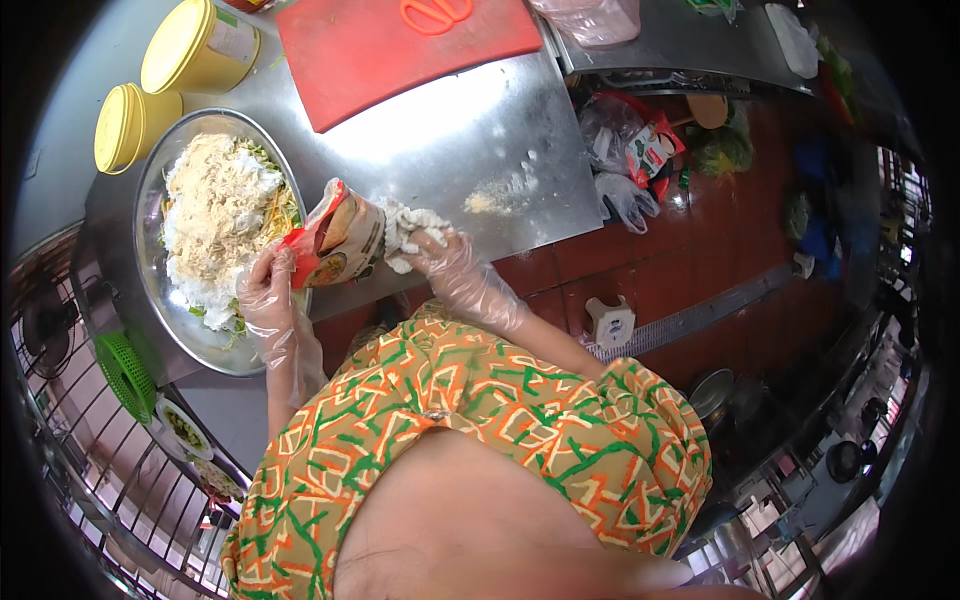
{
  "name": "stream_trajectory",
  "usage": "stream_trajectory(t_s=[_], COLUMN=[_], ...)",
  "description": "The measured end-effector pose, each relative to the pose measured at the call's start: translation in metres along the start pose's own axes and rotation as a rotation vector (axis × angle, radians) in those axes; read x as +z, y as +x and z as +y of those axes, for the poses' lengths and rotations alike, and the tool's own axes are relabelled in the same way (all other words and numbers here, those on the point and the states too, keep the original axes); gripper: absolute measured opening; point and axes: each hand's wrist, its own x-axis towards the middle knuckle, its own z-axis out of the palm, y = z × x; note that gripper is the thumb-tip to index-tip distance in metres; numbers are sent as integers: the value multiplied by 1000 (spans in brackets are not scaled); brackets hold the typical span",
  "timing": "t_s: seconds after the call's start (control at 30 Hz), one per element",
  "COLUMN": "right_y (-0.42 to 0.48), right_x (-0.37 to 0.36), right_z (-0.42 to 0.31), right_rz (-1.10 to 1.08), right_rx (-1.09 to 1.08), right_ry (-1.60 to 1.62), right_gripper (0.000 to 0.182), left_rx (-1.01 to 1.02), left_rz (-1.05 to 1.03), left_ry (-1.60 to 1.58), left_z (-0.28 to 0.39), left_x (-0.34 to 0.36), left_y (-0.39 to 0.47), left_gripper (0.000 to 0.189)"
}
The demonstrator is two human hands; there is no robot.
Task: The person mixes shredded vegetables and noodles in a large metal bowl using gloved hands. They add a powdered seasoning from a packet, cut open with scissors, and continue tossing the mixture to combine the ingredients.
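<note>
Clear plastic gloves cover both of my hands. My left hand (271, 289) pinches the edge of a red and beige printed food packet (346, 238), which is tilted beside the bowl's right rim. A white cloth (409, 229) is bunched in my right hand (446, 259), against the packet's far end. On the left stands a large steel bowl (154, 300). It holds shredded vegetables (281, 217), white clumps and a heap of pale beige powder or crumbs (217, 195).
A red cutting board (360, 67) with orange-handled scissors (435, 13) lies at the back of the steel table (420, 157). Spilled powder (484, 202) marks the table's right side. Two yellow lidded buckets (199, 49) (135, 127) stand behind the bowl. Plastic bags (619, 142) sit past the right edge.
</note>
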Motion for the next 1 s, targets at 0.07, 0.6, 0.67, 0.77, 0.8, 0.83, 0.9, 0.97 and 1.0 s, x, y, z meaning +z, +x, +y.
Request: stream_trajectory(t_s=[0.07, 0.6, 0.67, 0.77, 0.8, 0.83, 0.9, 0.97, 1.0], right_y=[2, 135, 148, 92, 53, 20, -20, -12, -7], right_x=[-6, 40, 35, -47, -73, -86, -89, -85, -82], right_z=[36, 81, 142, 231, 247, 249, 271, 244, 231], right_rz=[196, 453, 427, 717, 625, 504, 483, 502, 512], right_rx=[70, -95, 54, 600, 403, 608, 897, 596, 448], right_ry=[63, -158, -58, 64, -345, -433, -392, -390, -392], right_gripper=[45, 26, 23, 25, 30, 45, 55, 53, 52], left_rx=[22, -87, -41, 27, 6, -10, -6, 9, 14], left_rz=[-26, -51, -42, -86, -77, -71, -100, -87, -74], left_ry=[-5, -242, -180, -36, -80, -128, -84, -109, -121], left_z=[-2, 3, 7, -4, -6, -7, -2, -16, -18], left_x=[-5, 6, 2, -10, -10, -9, -8, -6, -4], left_y=[2, -19, -18, -21, -22, -25, -20, -14, -14], left_gripper=[17, 16, 15, 13, 13, 13, 14, 15, 15])
